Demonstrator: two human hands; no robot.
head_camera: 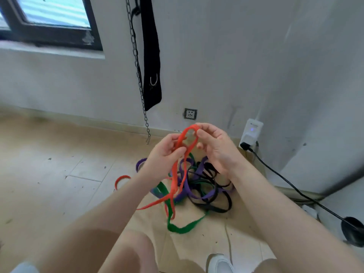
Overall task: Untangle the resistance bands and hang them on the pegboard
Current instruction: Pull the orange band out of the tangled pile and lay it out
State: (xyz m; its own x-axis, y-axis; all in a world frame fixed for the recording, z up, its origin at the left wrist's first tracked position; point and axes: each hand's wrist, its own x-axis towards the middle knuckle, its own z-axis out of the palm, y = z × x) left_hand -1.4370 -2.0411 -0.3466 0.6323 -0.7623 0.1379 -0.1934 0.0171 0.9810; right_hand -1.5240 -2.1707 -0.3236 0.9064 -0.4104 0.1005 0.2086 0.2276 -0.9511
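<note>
Floor of pale tile carries the whole tangle: purple, black, green and red bands knotted in one heap at the frame's centre, just below both hands. On the wall at twelve o'clock hang a black strap and a chain; no pegboard is in view.

Untangling is the step in hand, and it looks barely begun. The red band is raised out of the heap, its top loop held up at twelve o'clock of the pile. The left hand pinches one strand of that loop between thumb and fingers; the right hand pinches the loop's top from the other side. The hands are close together, both clamped on the same band. Lower down, the red band runs through the green and purple ones, and a further red loop lies on the floor at nine o'clock of the heap.

Next, I judge, the red band must be drawn clear: spread the loop, follow its strands down and slip them out of the crossings without tightening the knot.
</note>
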